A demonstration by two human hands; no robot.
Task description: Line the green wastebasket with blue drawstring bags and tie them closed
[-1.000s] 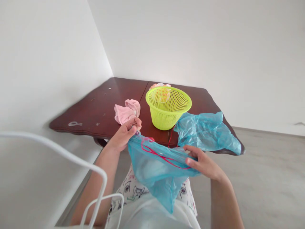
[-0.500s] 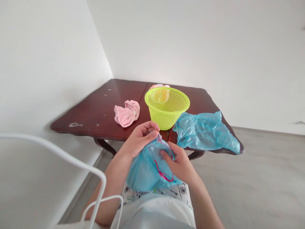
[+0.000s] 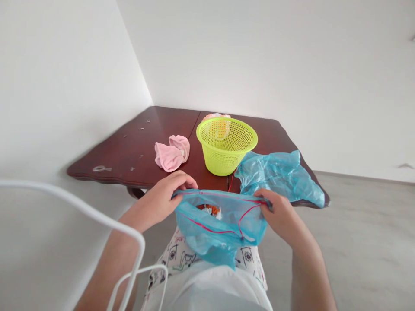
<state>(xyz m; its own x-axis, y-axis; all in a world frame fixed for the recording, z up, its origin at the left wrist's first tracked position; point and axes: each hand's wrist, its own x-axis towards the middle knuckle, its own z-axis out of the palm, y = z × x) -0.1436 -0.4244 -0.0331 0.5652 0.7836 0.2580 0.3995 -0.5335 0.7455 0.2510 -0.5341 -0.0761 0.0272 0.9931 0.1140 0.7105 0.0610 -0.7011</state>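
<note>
A translucent blue plastic bag [image 3: 207, 248] with a red drawstring hangs above my lap, its mouth stretched wide. My left hand [image 3: 170, 192] pinches the rim on the left side. On the right side my right hand [image 3: 275, 211] grips the rim and part of the red string. Through the bag's mouth I see something orange-brown and white [image 3: 212, 211], too little of it to name. Just beyond the hands, on the table, stands a yellow-green plastic basket [image 3: 223, 162]. A second blue plastic bag [image 3: 279, 175] lies crumpled right of the basket.
The dark red wooden table [image 3: 129, 151] has a wavy edge and touches the walls. A pink cloth item [image 3: 171, 153] lies left of the basket, and an orange-white patterned cloth [image 3: 215, 115] shows behind it. A white cable [image 3: 97, 216] crosses the lower left.
My hands have moved apart, left and right, pulling the gathered bag mouth wide. The bag's inside and the orange-brown and white thing now show. The table items stay put.
</note>
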